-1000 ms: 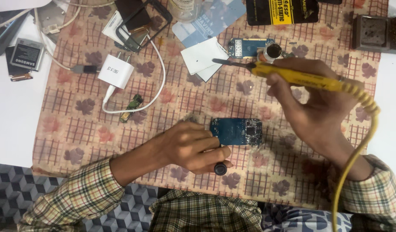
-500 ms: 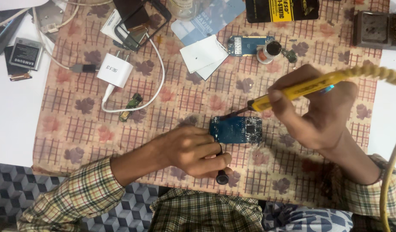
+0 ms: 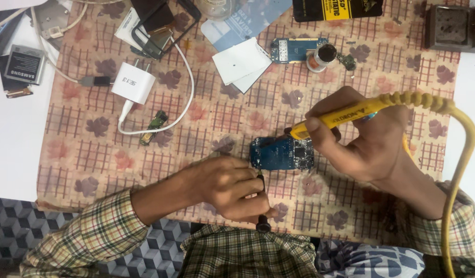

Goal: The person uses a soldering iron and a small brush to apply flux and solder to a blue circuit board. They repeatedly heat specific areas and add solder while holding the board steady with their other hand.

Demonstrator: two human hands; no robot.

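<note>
While my left hand (image 3: 232,188) pinches a thin black-tipped tool (image 3: 261,206) at the edge of the blue circuit board (image 3: 281,153) on the floral cloth (image 3: 206,118), my right hand (image 3: 363,136) grips the yellow soldering iron (image 3: 345,116), its tip at the board's upper edge.

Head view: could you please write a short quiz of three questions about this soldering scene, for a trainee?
1. True or false: the right hand holds a yellow soldering iron.
2. Which thing lies under the iron's tip? A) white charger B) blue circuit board C) phone battery
3. Fill in: the left hand grips a thin ____ tool beside the board.

Key: 1 true. 2 B, the blue circuit board; the white charger lies further away on the cloth. 3 black.
</note>
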